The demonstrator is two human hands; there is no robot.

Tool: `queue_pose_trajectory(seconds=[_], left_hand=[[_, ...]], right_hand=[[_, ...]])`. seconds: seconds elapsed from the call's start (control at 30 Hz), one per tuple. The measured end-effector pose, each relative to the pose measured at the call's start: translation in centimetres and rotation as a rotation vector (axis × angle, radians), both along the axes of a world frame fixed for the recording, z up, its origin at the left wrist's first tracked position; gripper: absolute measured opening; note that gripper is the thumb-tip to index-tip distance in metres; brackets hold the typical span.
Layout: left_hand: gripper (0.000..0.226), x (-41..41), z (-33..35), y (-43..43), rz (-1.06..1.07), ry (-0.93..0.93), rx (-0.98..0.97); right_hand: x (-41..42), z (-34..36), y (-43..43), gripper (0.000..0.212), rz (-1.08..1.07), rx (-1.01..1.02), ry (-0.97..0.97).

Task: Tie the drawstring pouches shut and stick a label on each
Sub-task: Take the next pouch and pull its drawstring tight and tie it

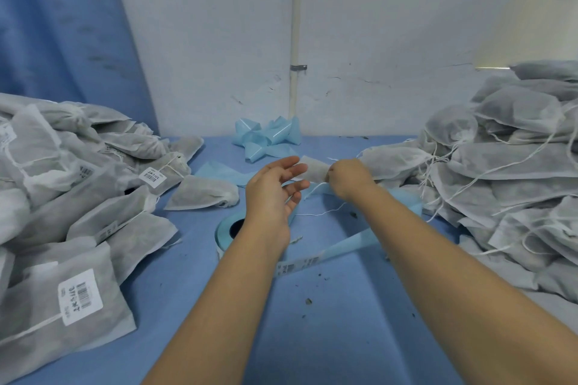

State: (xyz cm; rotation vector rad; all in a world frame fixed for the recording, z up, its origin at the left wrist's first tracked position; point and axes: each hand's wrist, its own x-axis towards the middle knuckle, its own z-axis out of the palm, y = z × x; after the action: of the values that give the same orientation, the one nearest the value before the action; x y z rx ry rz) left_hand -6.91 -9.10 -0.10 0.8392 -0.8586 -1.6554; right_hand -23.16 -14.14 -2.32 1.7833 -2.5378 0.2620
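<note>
Pinching pouch (312, 170) at 3 o'clock end with right hand (347, 178), hovering spread left hand (273, 189) beside 9 o'clock end, lengthwise 9-to-3.

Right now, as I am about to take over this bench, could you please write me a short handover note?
Left hand: open, fingers spread at the free end of the pouch.
Right hand: pinches that pouch at its neck, above the table; no label shows on it.
Label roll: on the table under the left forearm, its strip trailing right.
Done: left pile, tied and labelled.
Left: the held pouch, then the right pile, with loose strings and no labels in sight.
</note>
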Motion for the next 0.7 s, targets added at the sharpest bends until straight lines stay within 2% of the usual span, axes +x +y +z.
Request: queue_pose_trajectory(seconds=[0.1,0.17,0.27,0.33,0.43,0.53,0.63,0.7], left_hand=[[0.030,0.0,0.1,0.3,0.009,-0.001,0.009],[0.031,0.1,0.1,0.8,0.021,-0.017,0.015],[0.030,0.4,0.3,1.9,0.050,-0.061,-0.015],[0.028,0.6,0.5,2.8,0.055,-0.076,-0.051],[0.025,1.1,0.7,4.2,0.036,-0.065,-0.097],[0.020,1.1,0.3,6.0,-0.047,-0.036,-0.111],[0.018,0.7,-1.2,8.0,-0.142,-0.090,-0.154],[0.019,0.8,-2.7,9.0,-0.099,-0.165,-0.163]], right_hand=[[0.2,0.2,0.3,0.034,0.054,-0.139,-0.013],[0.4,0.7,1.0,0.032,0.081,-0.294,-0.134],[1.6,2.2,3.1,0.033,0.123,-0.648,-0.441],[2.8,3.3,5.1,0.031,0.106,-0.779,-0.763],[4.2,4.4,8.2,0.031,0.102,-0.823,-1.252],[5.8,3.7,11.5,0.029,0.115,-0.802,-1.593],[7.4,2.0,14.0,0.025,0.050,-0.785,-1.803],[8.1,0.9,15.1,0.024,-0.021,-0.800,-1.861]])
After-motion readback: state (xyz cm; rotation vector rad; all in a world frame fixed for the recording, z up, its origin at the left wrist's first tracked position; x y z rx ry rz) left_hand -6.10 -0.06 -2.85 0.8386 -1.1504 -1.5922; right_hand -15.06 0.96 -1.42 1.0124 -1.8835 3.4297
